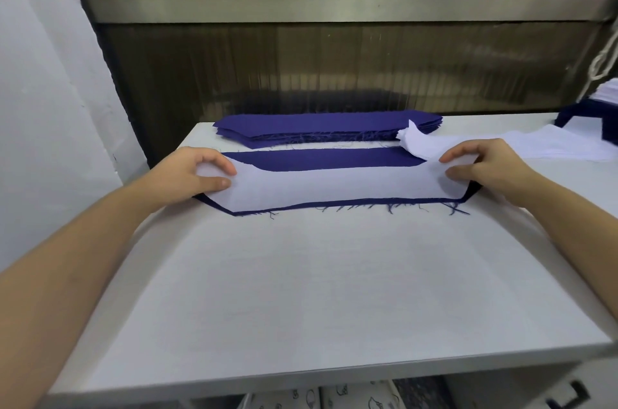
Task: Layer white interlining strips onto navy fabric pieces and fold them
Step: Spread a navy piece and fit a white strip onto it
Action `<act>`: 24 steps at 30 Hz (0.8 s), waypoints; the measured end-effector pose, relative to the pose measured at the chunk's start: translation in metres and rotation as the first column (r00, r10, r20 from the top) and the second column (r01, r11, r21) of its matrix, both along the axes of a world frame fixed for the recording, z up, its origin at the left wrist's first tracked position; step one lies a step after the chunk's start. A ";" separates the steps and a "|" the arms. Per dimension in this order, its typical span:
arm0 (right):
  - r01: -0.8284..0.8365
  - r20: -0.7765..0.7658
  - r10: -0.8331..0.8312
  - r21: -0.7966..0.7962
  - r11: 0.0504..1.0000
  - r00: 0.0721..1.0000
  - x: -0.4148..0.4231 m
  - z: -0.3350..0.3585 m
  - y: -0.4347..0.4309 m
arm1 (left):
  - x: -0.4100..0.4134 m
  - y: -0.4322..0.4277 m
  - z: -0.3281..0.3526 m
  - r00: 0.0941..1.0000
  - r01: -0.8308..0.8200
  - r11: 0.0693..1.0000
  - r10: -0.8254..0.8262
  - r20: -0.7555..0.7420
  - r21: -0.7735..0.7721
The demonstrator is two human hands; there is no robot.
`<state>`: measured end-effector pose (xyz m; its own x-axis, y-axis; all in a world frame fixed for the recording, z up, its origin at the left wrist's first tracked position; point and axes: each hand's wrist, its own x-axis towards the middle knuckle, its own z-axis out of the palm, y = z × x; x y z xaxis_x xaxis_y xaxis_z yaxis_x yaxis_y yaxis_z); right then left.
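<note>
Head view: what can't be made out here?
- Navy piece: near half hidden under the interlining strip, head view.
- Navy stack: layer count too fine to tell, head view.
- Pile at right: cut off by the frame edge, head view.

No legible text, labels, brands or numbers; small dark outline prints on pale material (321, 398) below the worktop's (334, 291) near edge, unreadable

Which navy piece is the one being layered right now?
On the white table, look just nearer than the navy stack at its far edge. The single navy piece lies flat there between the left hand and right hand. Only it has a white interlining strip covering its near part.
</note>
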<state>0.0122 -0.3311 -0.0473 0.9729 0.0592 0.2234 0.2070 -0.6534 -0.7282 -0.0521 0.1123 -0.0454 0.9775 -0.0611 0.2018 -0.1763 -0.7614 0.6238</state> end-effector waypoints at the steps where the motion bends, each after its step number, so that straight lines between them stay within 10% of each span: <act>1: 0.000 -0.002 0.000 -0.025 1.000 1.000 0.001 -0.001 0.000 | 0.000 0.000 0.000 1.000 0.001 1.000 -0.001 -0.007 0.024; 24: 0.030 -0.008 -0.032 -0.173 0.984 0.999 0.003 -0.002 -0.003 | -0.003 -0.002 0.000 0.998 0.055 0.971 -0.058 0.005 0.231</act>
